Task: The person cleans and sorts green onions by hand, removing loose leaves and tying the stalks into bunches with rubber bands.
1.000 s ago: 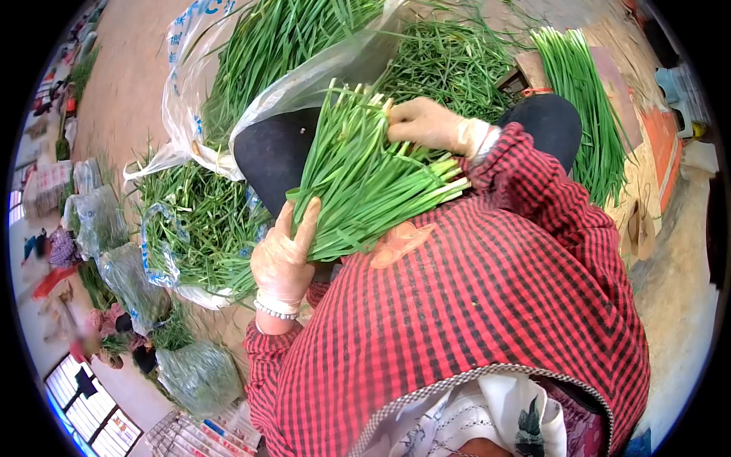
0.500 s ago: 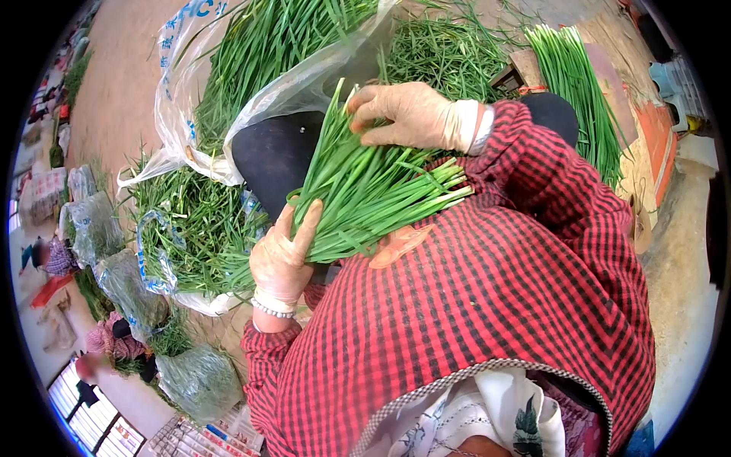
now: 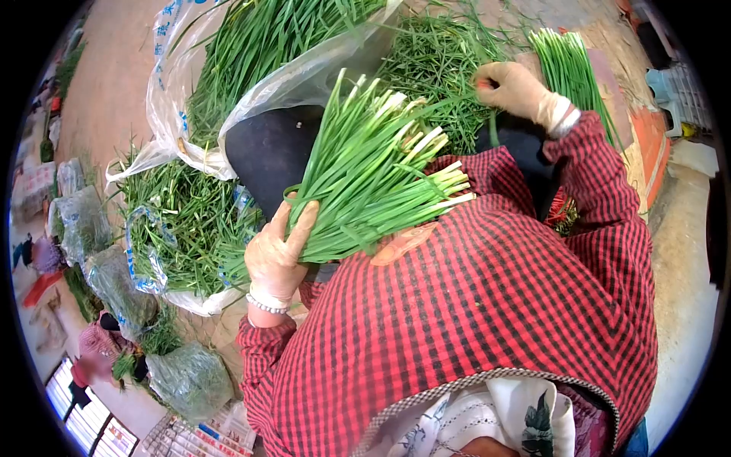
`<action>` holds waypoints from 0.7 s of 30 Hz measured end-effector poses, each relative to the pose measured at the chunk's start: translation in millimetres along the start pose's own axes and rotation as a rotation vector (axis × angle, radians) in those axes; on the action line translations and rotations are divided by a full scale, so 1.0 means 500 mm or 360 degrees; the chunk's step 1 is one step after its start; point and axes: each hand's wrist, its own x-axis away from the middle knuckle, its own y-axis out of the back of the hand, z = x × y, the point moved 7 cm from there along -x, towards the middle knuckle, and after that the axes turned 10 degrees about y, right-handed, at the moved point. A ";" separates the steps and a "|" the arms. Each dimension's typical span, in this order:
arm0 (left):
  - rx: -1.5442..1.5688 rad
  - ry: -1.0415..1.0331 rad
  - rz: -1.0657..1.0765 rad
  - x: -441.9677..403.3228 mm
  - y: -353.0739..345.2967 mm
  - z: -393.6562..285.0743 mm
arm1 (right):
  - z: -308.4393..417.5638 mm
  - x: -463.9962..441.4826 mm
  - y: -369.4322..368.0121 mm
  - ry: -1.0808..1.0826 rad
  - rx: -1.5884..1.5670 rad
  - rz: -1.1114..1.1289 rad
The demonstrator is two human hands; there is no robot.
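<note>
My gloved left hand (image 3: 276, 255) is closed round the leafy end of a fanned bunch of green stalks (image 3: 373, 164), which rests across my lap with its pale ends pointing up and right. My gloved right hand (image 3: 514, 90) is raised to the right of the bunch, apart from it, fingers curled together. A thin green leaf hangs by it, seemingly from its fingers. Beneath and left of that hand lies a heap of loose green leaves (image 3: 442, 65). To its right is a neat bundle of stalks (image 3: 567, 68).
A clear plastic bag (image 3: 171, 99) of long stalks stands ahead of my knee. Trimmed greens (image 3: 183, 221) lie in another bag at left. Several wrapped bundles (image 3: 190, 381) line the far left, where another person (image 3: 99, 343) is seen. A blue stool-like object (image 3: 666, 95) is at right.
My right hand has moved off the bunch, up and to the right, over the loose leaf heap. The stalks' pale ends are now uncovered. My left hand keeps its hold.
</note>
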 end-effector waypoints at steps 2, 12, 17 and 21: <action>0.0048 -0.0008 -0.0035 -0.002 0.004 0.000 | -0.035 -0.007 0.005 -0.0125 0.0040 -0.0034; 0.0077 -0.0089 -0.0061 -0.015 0.008 -0.010 | 0.177 -0.180 -0.145 0.0265 -0.1507 -0.0060; 0.0072 -0.0026 0.0014 -0.013 0.005 -0.008 | 0.085 -0.129 -0.047 0.0184 -0.1258 -0.0398; 0.0085 -0.0073 -0.0042 -0.017 0.001 -0.011 | -0.084 -0.100 0.020 -0.0134 -0.0705 -0.0734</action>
